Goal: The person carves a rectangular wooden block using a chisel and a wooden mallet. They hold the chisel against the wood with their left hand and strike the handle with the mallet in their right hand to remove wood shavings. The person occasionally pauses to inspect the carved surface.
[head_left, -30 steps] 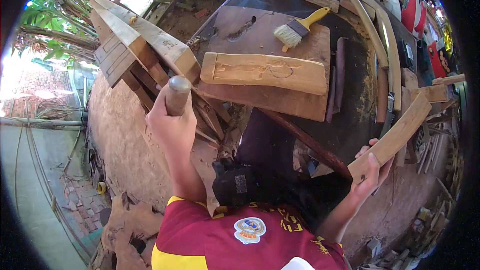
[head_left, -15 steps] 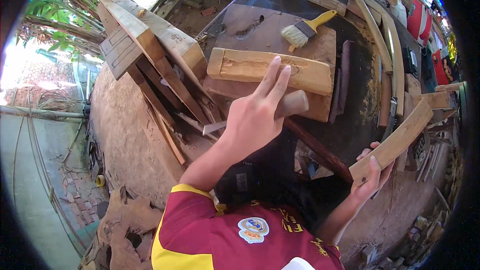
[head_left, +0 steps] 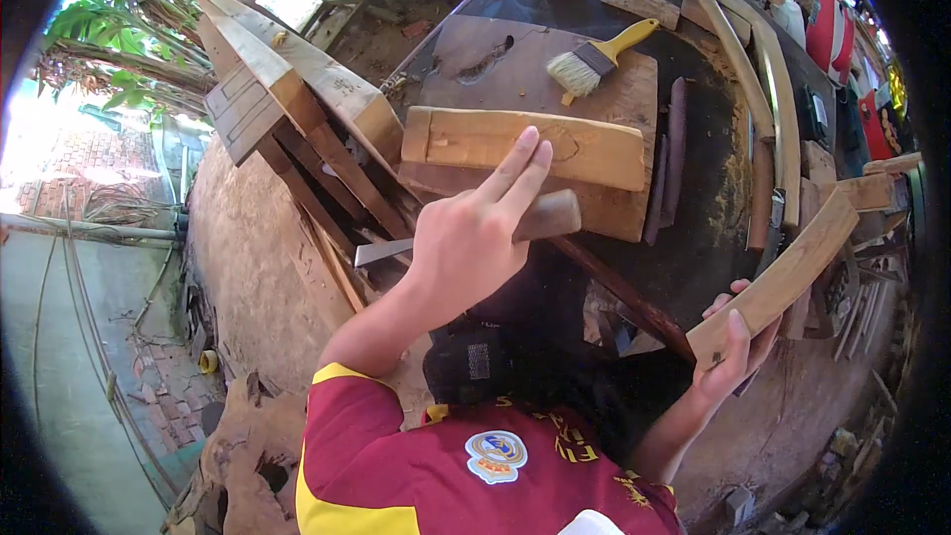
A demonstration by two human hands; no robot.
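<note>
Left hand (head_left: 468, 243) has swung in from the left side, where it held its chisel (head_left: 552, 216) handle-up; it is now at the near edge of the carved block (head_left: 466, 139), 2 fingers stretched over the wood. Contact at the fingertips: cannot tell. The remaining fingers grasp the chisel, blade toward the left, away from the block. My reading: a pause in cutting, attention on the worked face.

Right hand (head_left: 731, 347) unchanged, gripping the curved wooden piece (head_left: 778, 279) by its lower end, well apart from the block.

Block lies flat on a board (head_left: 614, 208) atop the dark table (head_left: 703, 228). Around it: brush (head_left: 597, 59) just beyond, 2 dark strips (head_left: 674, 154) to the right, timber beams (head_left: 327, 89) crowding the left. Brush and beams could hinder wide tool strokes.
</note>
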